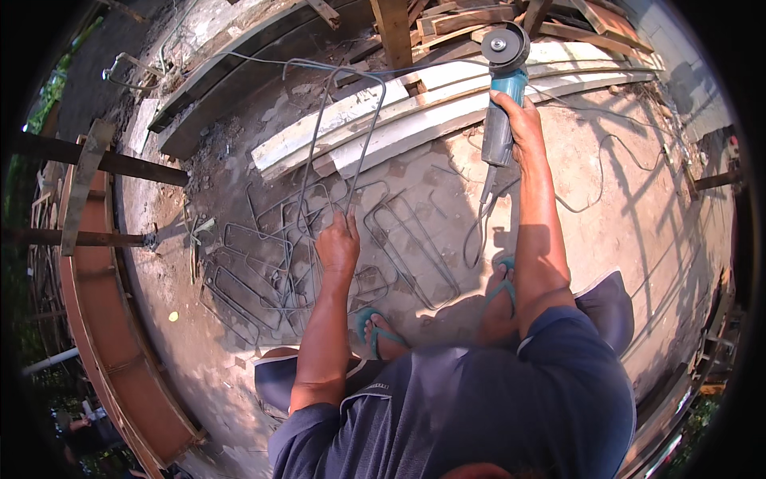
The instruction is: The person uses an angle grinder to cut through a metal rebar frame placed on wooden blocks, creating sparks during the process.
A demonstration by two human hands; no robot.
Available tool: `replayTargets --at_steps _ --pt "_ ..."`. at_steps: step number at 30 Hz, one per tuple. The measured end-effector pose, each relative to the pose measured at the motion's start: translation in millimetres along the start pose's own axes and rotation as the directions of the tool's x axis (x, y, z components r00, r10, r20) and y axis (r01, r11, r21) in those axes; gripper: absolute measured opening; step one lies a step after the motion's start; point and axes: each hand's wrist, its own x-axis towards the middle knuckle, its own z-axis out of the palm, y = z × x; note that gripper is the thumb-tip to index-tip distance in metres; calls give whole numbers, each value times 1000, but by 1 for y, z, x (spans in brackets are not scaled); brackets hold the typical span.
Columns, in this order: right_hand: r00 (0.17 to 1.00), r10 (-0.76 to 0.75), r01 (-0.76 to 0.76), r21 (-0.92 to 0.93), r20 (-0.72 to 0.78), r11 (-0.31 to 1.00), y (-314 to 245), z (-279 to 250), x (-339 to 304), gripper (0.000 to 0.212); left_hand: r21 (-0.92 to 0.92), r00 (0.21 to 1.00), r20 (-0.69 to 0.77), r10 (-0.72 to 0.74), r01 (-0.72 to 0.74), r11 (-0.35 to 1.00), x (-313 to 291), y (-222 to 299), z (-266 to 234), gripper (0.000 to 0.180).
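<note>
My right hand (519, 120) is wrapped round the body of a teal and black angle grinder (498, 136), held out to the front right. Its round disc (501, 45) points away from me, and the cord hangs from the near end. My left hand (339, 243) is closed on the near end of a bent steel rebar stirrup (369, 128), a long rectangular loop that stands out away from me. Below and around that hand lies a loose pile of similar stirrups (263, 263) on the ground. One long stirrup (407, 247) lies to the right of the pile.
Pale, long beams (431, 104) lie across the ground ahead, with scrap timber (463, 24) behind them. The grinder's cord (600, 172) trails over the ground at right. At left stand dark poles (120, 164) and a long reddish-brown panel (108, 319). My sandalled feet (383, 339) are close to the stirrups.
</note>
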Motion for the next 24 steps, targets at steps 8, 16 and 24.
replayTargets --at_steps 8,16,24 --pt "999 -2 4 -32 52 999 7 2 7 41 -426 977 212 17 77 902 -3 -3 10 40" --pt "991 -50 83 -281 120 956 21 27 -5 44 -764 799 595 -88 529 -369 -1 32 7 38" --pt "964 -9 161 -562 264 811 75 54 0 56 -608 608 753 -251 498 -618 -22 10 82 41"
